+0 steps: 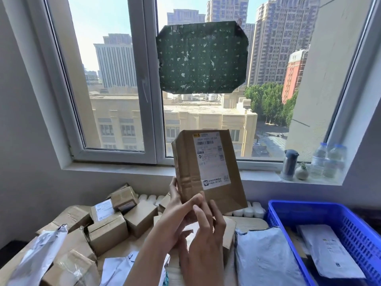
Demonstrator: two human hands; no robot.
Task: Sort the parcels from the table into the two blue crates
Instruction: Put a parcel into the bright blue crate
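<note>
While the cardboard parcel (pixel 208 170) is being held upright above the heap of boxes (pixel 107 232), its shipping label (pixel 212 159) facing the camera, the left hand (pixel 177 209) is gripping its lower left corner, thumb across the front. The right hand (pixel 206 234) is laying straight fingers against the bottom edge, clasping nothing. Stiff, taped, probably light, since 1 corner grip is carrying it, it should travel best held by its 2 side edges to the blue crate (pixel 356 232).

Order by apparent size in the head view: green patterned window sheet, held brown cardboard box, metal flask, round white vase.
1. dark green patterned sheet
2. brown cardboard box, not much smaller, and enlarged by being nearest the camera
3. grey metal flask
4. small round white vase
</note>
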